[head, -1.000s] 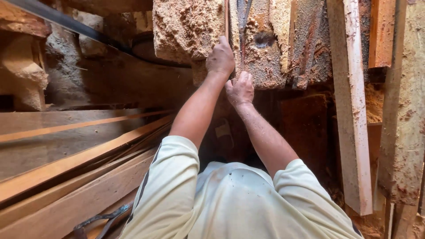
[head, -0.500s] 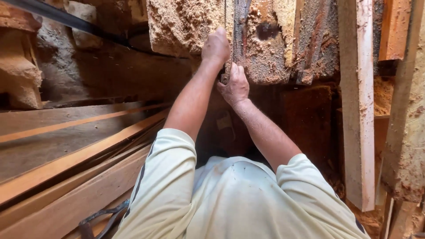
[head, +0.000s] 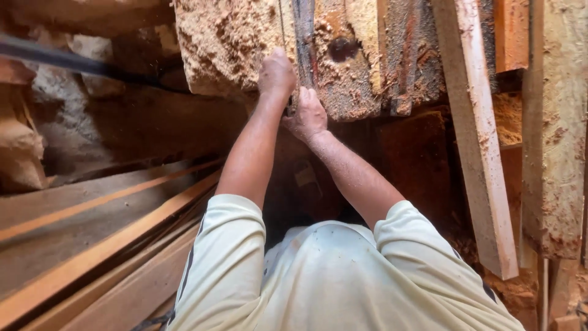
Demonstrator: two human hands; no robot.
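Upper centre of frame: left hand (head: 277,75) braced flat against the sawdust-caked pale timber block (head: 229,40), while right hand (head: 306,114) had its grip closed round the dark narrow upright strip (head: 304,37), steadying it.

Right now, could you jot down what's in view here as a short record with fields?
Setting: wood workshop seen from above, sawdust on most surfaces
Left hand: pressed on the sawdust-covered timber block, beside a dark upright strip
Right hand: gripping the lower end of that dark strip
Strip: narrow, upright, set in a slot in the timber; what it is cannot be told
Left side: long planks lying stacked
Right side: pale plank leaning among rough boards
Clothing: pale short-sleeved shirt
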